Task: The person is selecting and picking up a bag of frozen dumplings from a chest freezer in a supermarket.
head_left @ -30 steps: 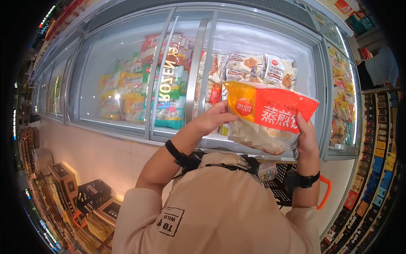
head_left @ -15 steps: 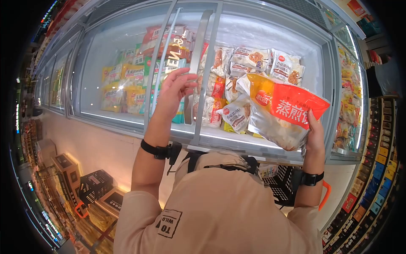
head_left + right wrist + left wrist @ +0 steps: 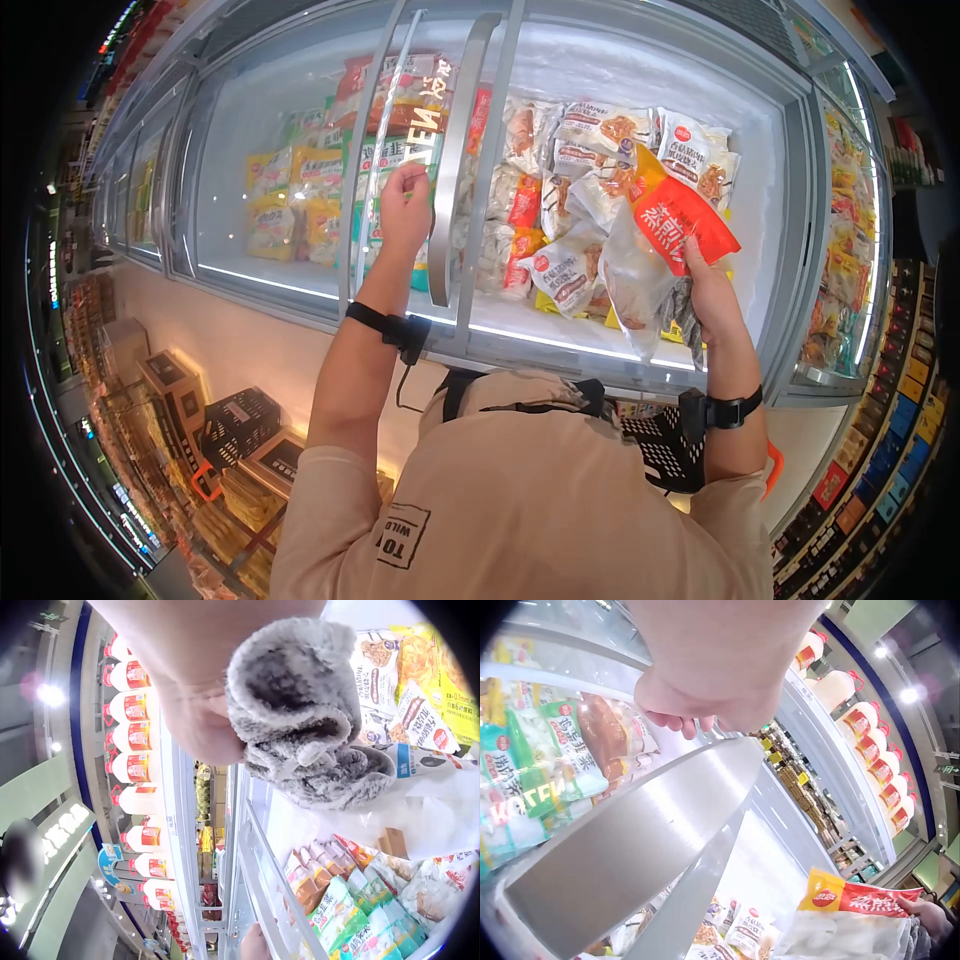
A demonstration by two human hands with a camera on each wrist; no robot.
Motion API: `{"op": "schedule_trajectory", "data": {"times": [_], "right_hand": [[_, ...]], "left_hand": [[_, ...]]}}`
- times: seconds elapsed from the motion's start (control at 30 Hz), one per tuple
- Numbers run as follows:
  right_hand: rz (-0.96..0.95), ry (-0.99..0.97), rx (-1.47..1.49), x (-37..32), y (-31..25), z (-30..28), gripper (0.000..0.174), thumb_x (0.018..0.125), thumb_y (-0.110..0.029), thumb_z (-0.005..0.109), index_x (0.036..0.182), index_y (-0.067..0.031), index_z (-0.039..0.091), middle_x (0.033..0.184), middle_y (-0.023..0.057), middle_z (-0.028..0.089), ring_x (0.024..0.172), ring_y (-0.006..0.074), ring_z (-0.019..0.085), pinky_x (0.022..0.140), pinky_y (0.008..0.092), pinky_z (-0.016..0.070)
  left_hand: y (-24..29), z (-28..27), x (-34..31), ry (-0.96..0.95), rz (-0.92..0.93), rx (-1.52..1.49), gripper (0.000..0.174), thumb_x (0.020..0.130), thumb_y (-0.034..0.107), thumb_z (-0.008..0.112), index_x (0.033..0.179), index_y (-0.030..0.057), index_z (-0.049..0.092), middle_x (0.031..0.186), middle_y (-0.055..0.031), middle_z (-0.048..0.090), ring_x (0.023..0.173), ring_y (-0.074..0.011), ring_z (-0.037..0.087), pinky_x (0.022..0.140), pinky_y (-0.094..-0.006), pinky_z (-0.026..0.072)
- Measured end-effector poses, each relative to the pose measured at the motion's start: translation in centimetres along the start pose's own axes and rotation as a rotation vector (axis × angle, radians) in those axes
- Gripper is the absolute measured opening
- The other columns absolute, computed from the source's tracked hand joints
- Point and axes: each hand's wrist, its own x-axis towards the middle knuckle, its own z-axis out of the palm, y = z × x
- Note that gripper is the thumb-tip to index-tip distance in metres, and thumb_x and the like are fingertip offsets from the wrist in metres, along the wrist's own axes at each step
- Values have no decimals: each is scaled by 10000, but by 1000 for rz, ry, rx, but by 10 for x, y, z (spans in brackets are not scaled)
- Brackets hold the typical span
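A bag of frozen dumplings [image 3: 682, 218], red and yellow on top and clear below, tilts over the open side of the freezer. My right hand [image 3: 716, 298] grips its right edge. A grey fuzzy fabric bundle [image 3: 300, 690] lies against that hand behind the bag; where it is held is hidden. Over the glass to the left, my left hand [image 3: 405, 205] has its fingers curled with nothing in them. It is right beside the metal door handle [image 3: 462, 160], and in the left wrist view the fingertips [image 3: 688, 726] are close to the handle's far end.
White bags [image 3: 605, 130] of frozen food lie in the open section. Green and yellow bags [image 3: 268, 225] sit under the glass at left. A black shopping basket [image 3: 668, 450] stands by my right hip. Large red-capped jugs [image 3: 874, 750] line a shelf behind the freezer.
My left hand has let go of the dumpling bag and moved left to the door handle, its fingers curling in. My right hand still holds the bag, now tipped more steeply, with the grey bundle showing.
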Motion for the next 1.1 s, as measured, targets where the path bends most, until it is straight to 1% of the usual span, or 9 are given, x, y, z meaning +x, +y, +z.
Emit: {"op": "schedule_trajectory", "data": {"times": [0.17,0.27,0.37,0.57,0.67,0.77,0.87,0.97,1.1], "right_hand": [[244,-26,38,20,3,6,494,1017,-378,494,1354,-16,512,1297,75,599,1153,169,554,1008,317,400],[289,-97,321,40,31,-2,466,1007,-346,525,1340,-20,524,1283,73,609,1146,167,572,999,320,421],[202,-122,542,62,82,-13,441,989,-300,570,1338,-32,529,1289,64,605,1163,157,569,1008,320,421],[158,-59,593,67,87,12,435,981,-205,586,1369,-29,497,1320,68,581,1198,174,556,1026,336,426],[63,-68,559,69,81,17,446,981,-177,583,1388,-30,474,1331,79,570,1207,189,554,1014,346,449],[6,-89,542,62,74,11,469,982,-166,577,1406,-21,438,1335,96,564,1199,197,562,1006,353,461],[21,-123,562,53,68,-2,455,991,-147,550,1408,-11,429,1338,108,561,1190,207,573,998,360,470],[-4,-161,606,35,53,-9,432,1001,-134,516,1403,1,431,1336,116,562,1185,215,579,997,363,471],[-41,-123,555,11,51,-16,426,1001,-117,495,1397,20,427,1341,128,561,1192,223,576,1012,372,462]], "left_hand": [[-1,12,6,100,-14,64,178,930,159,585,991,-1,632,874,-40,624,806,-110,555,744,-256,451],[7,13,5,113,-87,-59,194,937,182,582,965,-6,623,857,-32,608,796,-103,530,748,-252,436],[6,10,4,94,-68,-108,191,941,172,570,946,-14,614,860,-32,609,819,-101,530,776,-245,424],[13,8,8,10,-218,84,191,902,159,596,989,-11,604,927,-46,609,849,-120,529,796,-262,429],[59,19,-13,91,227,442,226,884,142,611,1055,-2,579,1021,-56,572,918,-137,518,806,-273,428],[102,34,-47,-78,277,64,200,926,98,570,1108,17,553,1096,-57,528,970,-120,480,796,-240,408],[95,67,-84,-260,-116,-113,349,923,198,619,1196,28,484,1133,-59,506,1011,-126,470,831,-272,413],[92,90,-91,-187,-639,-217,531,903,327,657,1271,40,404,1208,-67,459,1059,-145,466,888,-316,403],[84,106,-108,-378,-957,-356,714,864,458,692,1327,51,332,1274,-87,422,1157,-186,442,978,-357,367]]}}
